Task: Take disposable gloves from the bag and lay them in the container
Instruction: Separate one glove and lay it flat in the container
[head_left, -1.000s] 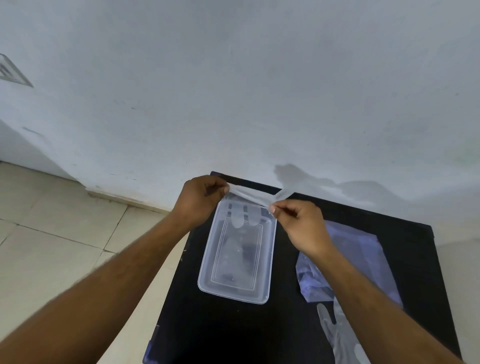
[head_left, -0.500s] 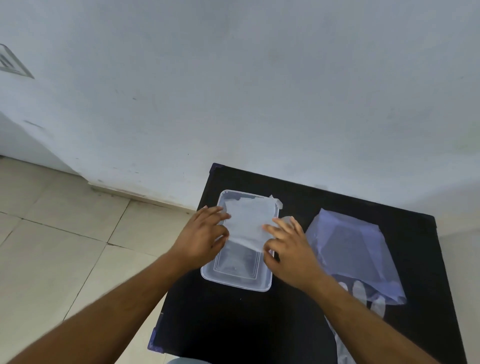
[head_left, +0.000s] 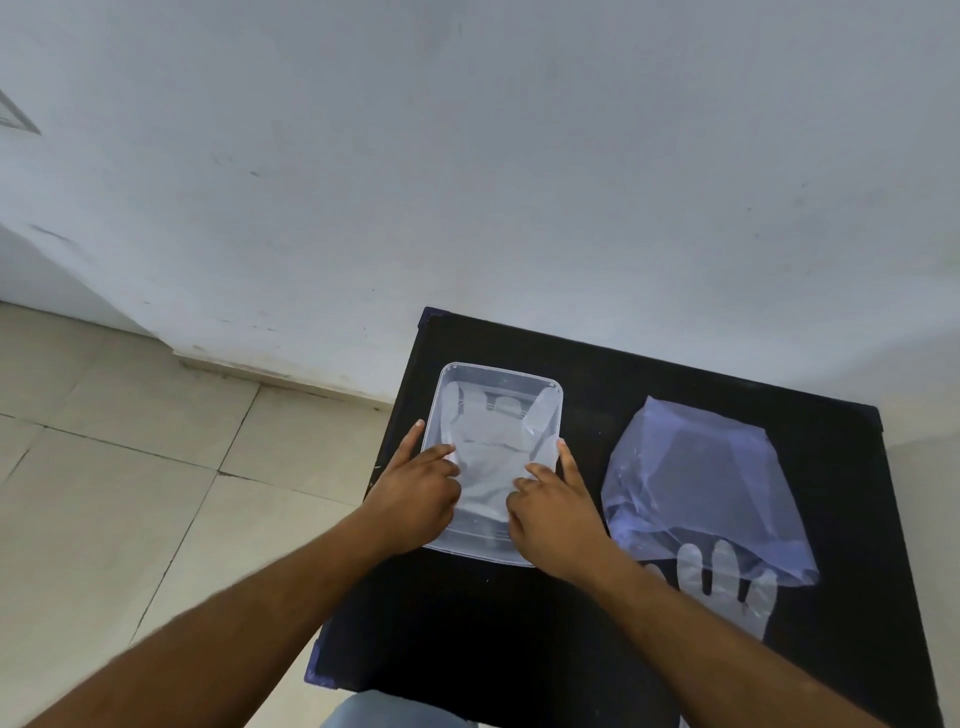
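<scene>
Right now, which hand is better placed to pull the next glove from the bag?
The right hand. It sits beside the bag, whose next glove pokes out just past the right wrist. The left hand is at the container's far side.

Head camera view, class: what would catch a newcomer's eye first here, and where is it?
Two bare hands, the left hand and right hand, press a thin clear glove flat inside the clear container on the black table. To its right lies a bluish plastic bag, with another glove poking from its near end.
</scene>
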